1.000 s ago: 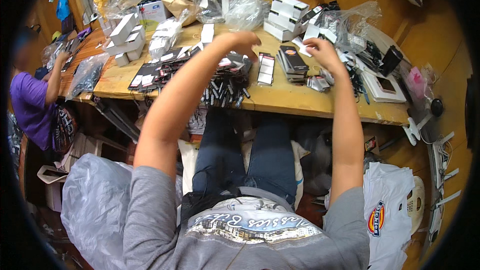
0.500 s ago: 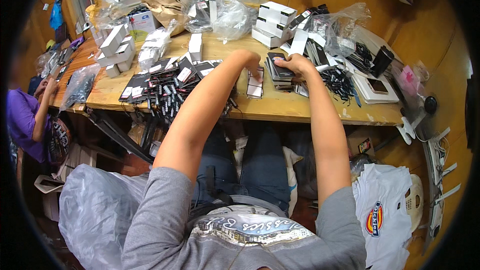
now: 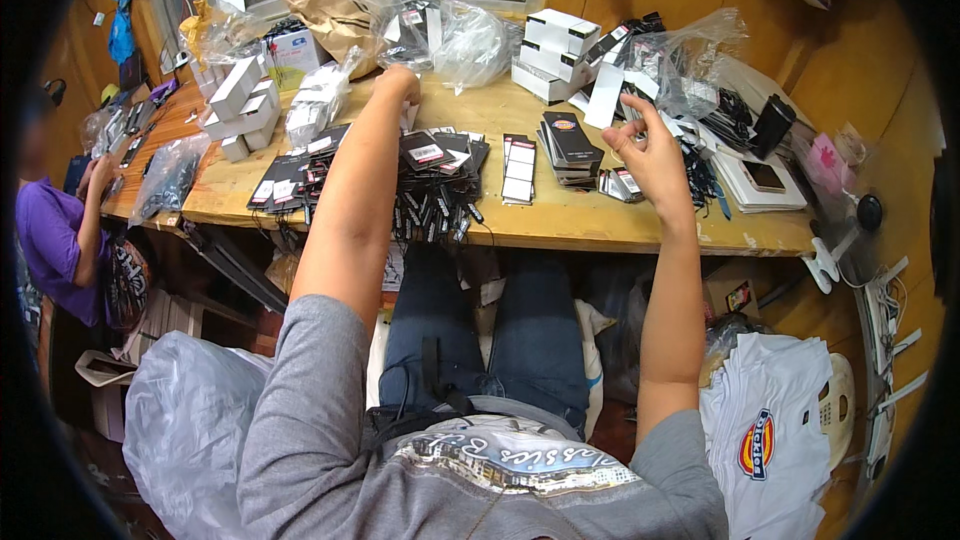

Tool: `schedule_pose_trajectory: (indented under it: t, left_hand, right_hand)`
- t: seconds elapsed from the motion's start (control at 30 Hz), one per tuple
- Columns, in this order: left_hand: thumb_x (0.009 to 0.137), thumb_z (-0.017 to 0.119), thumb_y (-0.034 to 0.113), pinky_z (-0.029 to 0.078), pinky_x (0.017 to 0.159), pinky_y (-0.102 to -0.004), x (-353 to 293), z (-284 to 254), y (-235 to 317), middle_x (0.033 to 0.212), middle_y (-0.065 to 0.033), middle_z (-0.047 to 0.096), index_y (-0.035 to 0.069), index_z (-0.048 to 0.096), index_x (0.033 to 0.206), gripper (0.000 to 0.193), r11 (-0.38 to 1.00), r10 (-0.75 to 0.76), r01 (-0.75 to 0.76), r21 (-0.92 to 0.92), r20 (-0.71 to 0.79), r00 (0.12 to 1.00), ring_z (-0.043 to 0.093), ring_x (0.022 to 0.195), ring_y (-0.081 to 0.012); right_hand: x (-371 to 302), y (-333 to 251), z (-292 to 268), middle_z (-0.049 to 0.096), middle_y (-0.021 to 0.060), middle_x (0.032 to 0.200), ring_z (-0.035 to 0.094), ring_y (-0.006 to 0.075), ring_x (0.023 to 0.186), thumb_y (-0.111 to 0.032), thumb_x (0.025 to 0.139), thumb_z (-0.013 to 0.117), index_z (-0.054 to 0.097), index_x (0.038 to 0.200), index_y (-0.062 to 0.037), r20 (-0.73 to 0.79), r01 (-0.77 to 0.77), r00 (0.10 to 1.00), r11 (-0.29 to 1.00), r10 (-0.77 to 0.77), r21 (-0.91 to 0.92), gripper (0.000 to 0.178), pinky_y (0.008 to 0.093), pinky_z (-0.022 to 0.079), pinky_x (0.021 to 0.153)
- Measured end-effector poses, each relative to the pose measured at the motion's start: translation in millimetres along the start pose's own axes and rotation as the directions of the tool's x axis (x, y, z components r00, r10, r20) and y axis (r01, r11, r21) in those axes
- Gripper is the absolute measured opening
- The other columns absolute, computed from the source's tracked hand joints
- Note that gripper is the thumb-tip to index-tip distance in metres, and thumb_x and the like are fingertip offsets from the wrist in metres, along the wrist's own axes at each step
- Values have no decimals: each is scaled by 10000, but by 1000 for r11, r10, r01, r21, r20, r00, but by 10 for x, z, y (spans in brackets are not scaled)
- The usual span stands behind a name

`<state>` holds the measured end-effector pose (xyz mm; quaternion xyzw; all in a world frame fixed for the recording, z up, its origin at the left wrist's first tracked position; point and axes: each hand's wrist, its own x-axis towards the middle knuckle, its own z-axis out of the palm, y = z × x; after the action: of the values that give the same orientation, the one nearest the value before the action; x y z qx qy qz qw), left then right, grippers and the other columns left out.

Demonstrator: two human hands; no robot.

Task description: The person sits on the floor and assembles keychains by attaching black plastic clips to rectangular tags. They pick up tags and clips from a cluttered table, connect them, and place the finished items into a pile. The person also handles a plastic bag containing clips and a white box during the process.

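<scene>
My left hand (image 3: 402, 87) reaches far over the table, next to a small white box (image 3: 409, 116) partly hidden behind it. Its fingers point down and away, so their grip does not show. My right hand (image 3: 648, 152) is raised with thumb and fingers apart, nothing between them. Close to it lies a stack of black hang tags (image 3: 570, 138), and a smaller bundle of tags (image 3: 620, 184) sits below. Between my hands lies a narrow black tag with white labels (image 3: 518, 170). A heap of black tags with cords (image 3: 435, 165) spreads under my left forearm.
White boxes (image 3: 556, 32) stand stacked at the back right, others (image 3: 243, 105) at the left. Clear plastic bags (image 3: 475, 35) and a brown paper bag (image 3: 325, 2) line the back. A phone (image 3: 764, 176) lies at right. Another person (image 3: 62, 240) works at far left.
My left hand has moved left and farther back, from the narrow tag to the white box. My right hand has let go of the black tag stack and moved right, opening.
</scene>
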<state>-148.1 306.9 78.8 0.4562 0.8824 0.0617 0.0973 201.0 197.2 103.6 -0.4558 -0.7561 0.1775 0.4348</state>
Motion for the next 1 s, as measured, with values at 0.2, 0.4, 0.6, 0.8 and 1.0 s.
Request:
schedule_pose_trajectory:
  t: [0.2, 0.4, 0.6, 0.8, 1.0]
  left_hand:
    - [547, 657, 225, 465, 622, -301, 67, -42, -92, 860, -148, 590, -22, 531, 915, 461, 947, 178, -246, -207, -302, 936, 583, 755, -224]
    - [665, 551, 239, 460, 532, -299, -557, -471, 33, 711, -74, 538, 29, 527, 810, 256, 496, 443, -344, -798, -108, 890, 557, 637, -177]
    - [732, 423, 211, 453, 724, -371, -1571, -226, 153, 991, -108, 517, 15, 401, 1109, 425, -121, 703, 1, -993, -85, 706, 552, 824, -199]
    - [811, 445, 372, 469, 693, -293, -2556, 458, 75, 960, -107, 543, 3, 406, 1119, 482, -121, 780, 99, -988, -33, 624, 556, 817, -171]
    - [736, 609, 257, 352, 842, -270, -3061, 690, 78, 1043, -87, 484, -16, 305, 1189, 610, -204, 783, -86, -975, -216, 583, 461, 958, -144]
  right_hand:
    - [-399, -131, -147, 507, 33, 749, 483, 73, 595, -119, 729, 611, 477, 1072, -37, -254, 130, 964, 969, -75, 211, 377, 202, 407, 547]
    - [-802, 138, -220, 516, 25, 758, 489, 57, 651, -56, 800, 511, 491, 1020, -5, -500, 185, 863, 873, 76, 451, 227, 182, 422, 586]
    - [-1036, -15, 2, 536, 42, 778, 511, 69, 668, -36, 810, 479, 494, 1001, -7, -454, 182, 885, 824, 100, 536, 194, 188, 441, 612]
    - [-1146, -422, 256, 473, 102, 962, 521, 134, 722, -12, 734, 559, 500, 1003, -24, -360, 329, 912, 875, -197, 355, 276, 220, 456, 613]
    - [-1376, -357, 316, 461, 106, 1002, 531, 131, 767, -19, 704, 606, 458, 1029, 11, -266, 227, 961, 780, -80, 583, 359, 212, 459, 591]
